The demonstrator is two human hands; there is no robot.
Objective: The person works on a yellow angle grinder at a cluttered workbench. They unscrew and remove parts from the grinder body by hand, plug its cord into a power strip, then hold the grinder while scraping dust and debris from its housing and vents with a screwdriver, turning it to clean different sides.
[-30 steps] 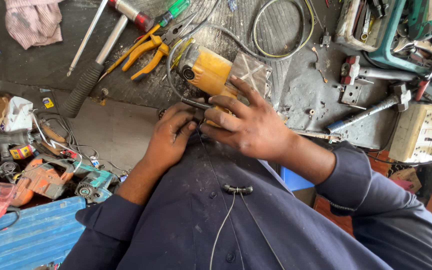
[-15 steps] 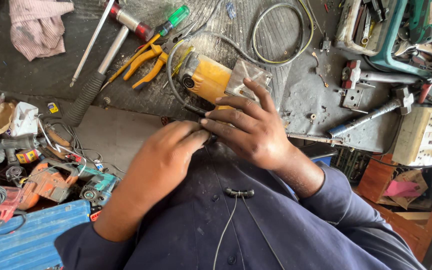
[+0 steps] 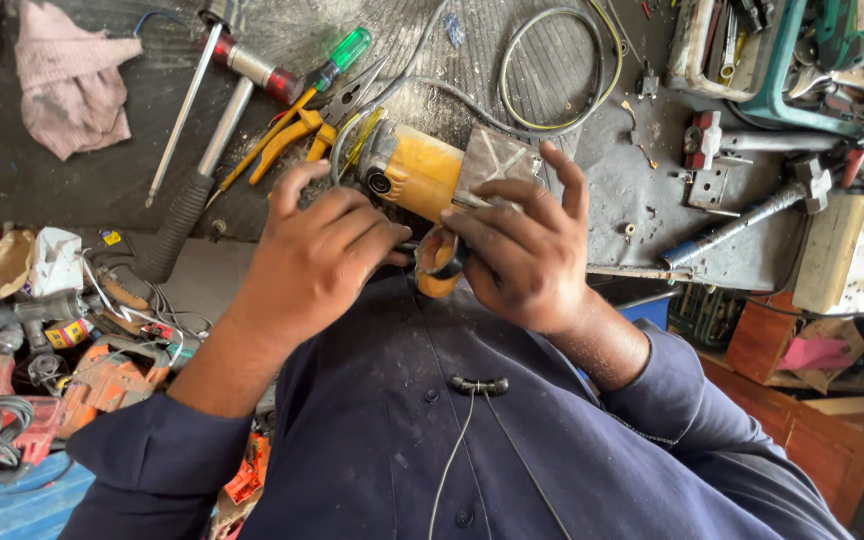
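We've got both hands bunched together at the near edge of the table (image 3: 102, 190), right up against the shirt. The right hand (image 3: 522, 255) has its fingers curled around a yellowish roll of tape (image 3: 439, 262), pinching it, while the left hand (image 3: 317, 260) closes in a loose fist beside it, touching or nearly so; what it grips is hidden. Holding it this near probably gives steadier fingers for fiddly work. Just beyond sits the yellow angle grinder (image 3: 422, 175), lying on its side so its cable (image 3: 552, 60) loops clear behind. Pliers (image 3: 287, 140) and a green-handled screwdriver (image 3: 337, 60) lie left of it. Far right, a green tray (image 3: 782, 95) holds tools we can't make out; a cardboard box (image 3: 782, 340) below looks to hold something pink.
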